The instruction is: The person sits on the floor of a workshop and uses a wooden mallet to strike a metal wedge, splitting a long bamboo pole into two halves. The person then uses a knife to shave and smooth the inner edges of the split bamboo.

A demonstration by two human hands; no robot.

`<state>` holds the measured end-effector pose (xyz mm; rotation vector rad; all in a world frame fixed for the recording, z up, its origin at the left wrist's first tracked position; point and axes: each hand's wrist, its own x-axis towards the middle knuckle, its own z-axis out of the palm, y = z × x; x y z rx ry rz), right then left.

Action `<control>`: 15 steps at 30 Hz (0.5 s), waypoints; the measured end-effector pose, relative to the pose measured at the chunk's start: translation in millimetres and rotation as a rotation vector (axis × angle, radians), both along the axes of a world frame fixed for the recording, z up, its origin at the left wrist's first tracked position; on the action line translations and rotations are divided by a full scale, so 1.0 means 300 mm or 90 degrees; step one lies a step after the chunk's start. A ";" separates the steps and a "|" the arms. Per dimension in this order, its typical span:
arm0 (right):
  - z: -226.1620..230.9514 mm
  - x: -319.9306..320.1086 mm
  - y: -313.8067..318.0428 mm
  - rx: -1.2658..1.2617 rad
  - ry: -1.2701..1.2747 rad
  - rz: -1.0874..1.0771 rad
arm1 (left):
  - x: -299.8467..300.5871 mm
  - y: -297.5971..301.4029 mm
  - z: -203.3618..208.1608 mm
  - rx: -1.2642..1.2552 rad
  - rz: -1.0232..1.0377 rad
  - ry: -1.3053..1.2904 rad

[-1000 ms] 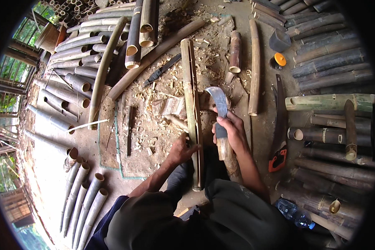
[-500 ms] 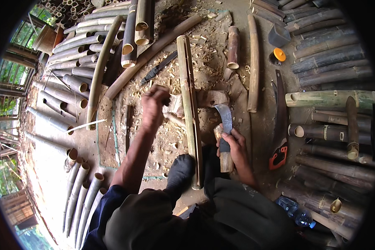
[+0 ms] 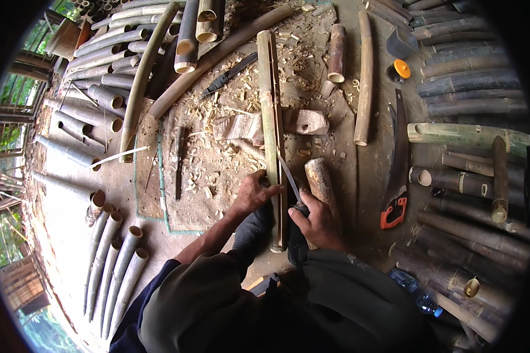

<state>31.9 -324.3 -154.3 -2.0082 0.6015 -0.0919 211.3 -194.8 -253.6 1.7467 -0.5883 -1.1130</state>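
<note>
A slit length of bamboo (image 3: pixel 268 94) lies across a notched wooden block (image 3: pixel 238 127), its near end between my feet. My left hand (image 3: pixel 257 193) is closed around the bamboo's lower part from the left, with the thumb reaching across it. In my right hand (image 3: pixel 319 222) is a curved knife (image 3: pixel 288 175), held by its handle. The blade, seen nearly edge-on, points up and left, its tip at the bamboo's right side. Whether it cuts in, I cannot tell. A short round log (image 3: pixel 320 177) stands just beyond my right hand.
Wood shavings cover the ground cloth (image 3: pixel 188 203). A second blade (image 3: pixel 229 76) lies farther off. On the right are a saw with an orange handle (image 3: pixel 394 212), an orange-lidded jar (image 3: pixel 401 69) and stacked bamboo (image 3: pixel 471 132). More bamboo (image 3: pixel 109 100) lies left.
My left hand has come down and right from the air onto the bamboo. My right hand has turned the knife and brought its blade left, against the bamboo's side.
</note>
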 end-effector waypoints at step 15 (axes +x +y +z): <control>0.059 0.042 0.036 -0.073 0.112 0.000 | -0.051 -0.054 0.071 0.160 0.018 -0.196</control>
